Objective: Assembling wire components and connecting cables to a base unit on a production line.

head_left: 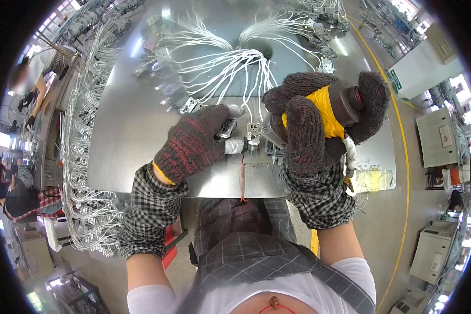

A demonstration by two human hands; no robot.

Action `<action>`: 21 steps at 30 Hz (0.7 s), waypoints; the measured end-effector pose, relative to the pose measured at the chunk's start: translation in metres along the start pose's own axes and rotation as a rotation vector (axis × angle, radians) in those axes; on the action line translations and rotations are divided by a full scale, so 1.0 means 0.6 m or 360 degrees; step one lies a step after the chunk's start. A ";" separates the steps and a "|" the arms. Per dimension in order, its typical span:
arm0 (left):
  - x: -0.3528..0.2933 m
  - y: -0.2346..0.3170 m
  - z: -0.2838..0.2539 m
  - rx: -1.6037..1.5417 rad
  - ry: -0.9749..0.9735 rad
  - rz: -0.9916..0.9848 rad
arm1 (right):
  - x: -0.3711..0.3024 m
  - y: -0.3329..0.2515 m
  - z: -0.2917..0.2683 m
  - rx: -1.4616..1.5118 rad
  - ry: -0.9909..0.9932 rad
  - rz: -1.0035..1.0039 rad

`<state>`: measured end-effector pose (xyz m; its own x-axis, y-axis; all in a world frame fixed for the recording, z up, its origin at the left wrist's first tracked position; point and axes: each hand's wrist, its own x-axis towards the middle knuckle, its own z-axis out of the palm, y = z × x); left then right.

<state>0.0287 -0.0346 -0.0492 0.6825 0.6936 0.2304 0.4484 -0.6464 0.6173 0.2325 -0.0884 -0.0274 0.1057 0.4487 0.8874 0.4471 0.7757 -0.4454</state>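
Observation:
My left hand (pixel 191 144), in a dark red-flecked knitted glove with white tape on the thumb and forefinger, is closed on a small metal connector (pixel 226 129). Just right of its taped fingertips, another metal connector (pixel 253 134) stands in a small fixture, with a white wire running up from it. My right hand (pixel 306 131), gloved likewise, is wrapped round a dark handheld tool (pixel 327 107) bound with yellow tape. The tool's grey front end (pixel 273 131) points left toward the fixture; its exact kind cannot be made out. A white-taped cord (pixel 349 154) hangs from it.
White wires (pixel 240 65) fan out over the metal table (pixel 120 141), ending in several metal connectors (pixel 191 104). Bundled white wires (pixel 83 157) hang along the left side. A reddish cord (pixel 243 178) crosses the front edge. Other people (pixel 34 78) are at far left.

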 end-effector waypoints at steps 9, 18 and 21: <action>0.017 -0.028 0.019 0.0053 0.0058 0.0305 | 0.015 -0.026 0.008 0.0460 0.0418 0.0519; 0.006 -0.016 0.004 0.0216 -0.0240 0.0148 | 0.031 -0.020 0.002 0.1124 0.0648 0.0851; 0.030 0.010 0.038 -0.0462 -0.0030 0.0046 | 0.048 0.010 -0.032 0.0701 0.0594 0.0298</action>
<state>0.0568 -0.0333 -0.0585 0.7044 0.6685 0.2384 0.2470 -0.5458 0.8007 0.2553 -0.0792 -0.0023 0.4872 0.4709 0.7355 -0.0101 0.8452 -0.5344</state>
